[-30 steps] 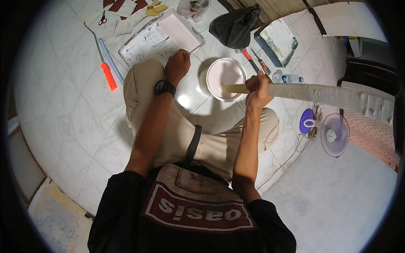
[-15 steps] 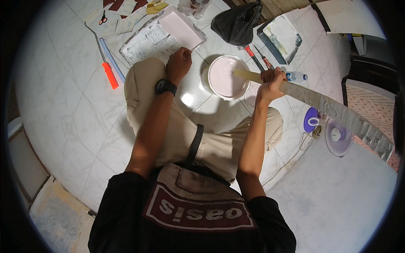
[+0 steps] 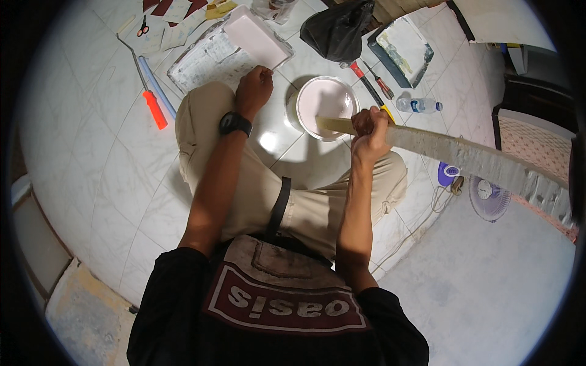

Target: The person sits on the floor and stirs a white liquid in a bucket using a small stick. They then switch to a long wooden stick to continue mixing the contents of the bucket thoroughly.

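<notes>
The right hand had its grip clamped round a long flat stick, its yellowish end inside the rim of a round bucket and the rest slanting out to the right. Pale pink paint filled the bucket, which stood on the tiled floor ahead of the crossed legs; how deep the stick's end went could not be told.

The left hand, below a black wristwatch, hung by the near corner of a paint tray with its fingers bent inward; whether that grip was fully closed, or touched the tray, could not be told. Right of the bucket lay a clear plastic bottle, with a dark-sided tray and a black plastic bag beyond.
</notes>
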{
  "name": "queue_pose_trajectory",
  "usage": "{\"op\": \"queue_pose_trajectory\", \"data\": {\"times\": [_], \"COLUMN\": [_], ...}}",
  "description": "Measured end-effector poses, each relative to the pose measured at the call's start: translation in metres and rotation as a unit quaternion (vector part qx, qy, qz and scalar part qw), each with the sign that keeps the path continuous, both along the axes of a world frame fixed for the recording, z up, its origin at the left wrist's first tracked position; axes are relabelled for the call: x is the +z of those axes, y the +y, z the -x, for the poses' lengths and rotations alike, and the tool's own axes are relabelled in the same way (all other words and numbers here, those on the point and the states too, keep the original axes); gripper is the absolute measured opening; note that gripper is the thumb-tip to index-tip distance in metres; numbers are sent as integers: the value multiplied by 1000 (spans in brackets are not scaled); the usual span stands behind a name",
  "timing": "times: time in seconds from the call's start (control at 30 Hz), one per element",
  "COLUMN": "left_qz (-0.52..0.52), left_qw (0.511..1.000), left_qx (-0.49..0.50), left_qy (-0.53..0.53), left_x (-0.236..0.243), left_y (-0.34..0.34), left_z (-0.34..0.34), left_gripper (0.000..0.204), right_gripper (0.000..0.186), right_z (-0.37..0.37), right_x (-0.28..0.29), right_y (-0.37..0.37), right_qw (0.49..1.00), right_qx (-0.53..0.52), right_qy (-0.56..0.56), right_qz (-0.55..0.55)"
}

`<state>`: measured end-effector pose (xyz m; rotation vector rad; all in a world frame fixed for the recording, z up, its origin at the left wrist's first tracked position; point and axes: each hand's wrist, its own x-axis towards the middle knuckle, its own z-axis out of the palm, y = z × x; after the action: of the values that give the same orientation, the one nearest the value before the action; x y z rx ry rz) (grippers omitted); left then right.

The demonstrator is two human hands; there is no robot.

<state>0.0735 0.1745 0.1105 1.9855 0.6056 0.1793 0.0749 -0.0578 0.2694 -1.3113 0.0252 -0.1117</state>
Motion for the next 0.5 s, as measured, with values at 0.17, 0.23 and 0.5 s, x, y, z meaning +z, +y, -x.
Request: {"op": "queue_pose_trajectory", "data": {"times": [0.17, 0.23, 0.5], "left_qz": [4, 7, -24], "left_qw": [1000, 1000, 999], "left_qx": [0, 0, -10], "left_qy": [5, 10, 29], "left_x": [0, 1, 5], "left_y": [-2, -3, -1], "left_z": [0, 1, 4], "left_gripper": [21, 21, 22], "right_gripper": [33, 31, 27], "right_z": [-28, -40, -56], "right_x": [-7, -9, -17], "right_y": [17, 18, -10], "right_qw": [998, 995, 989], "right_qx": [-55, -83, -109], "right_qy": [-20, -33, -98], "right_qz": [-35, -34, 28]}}
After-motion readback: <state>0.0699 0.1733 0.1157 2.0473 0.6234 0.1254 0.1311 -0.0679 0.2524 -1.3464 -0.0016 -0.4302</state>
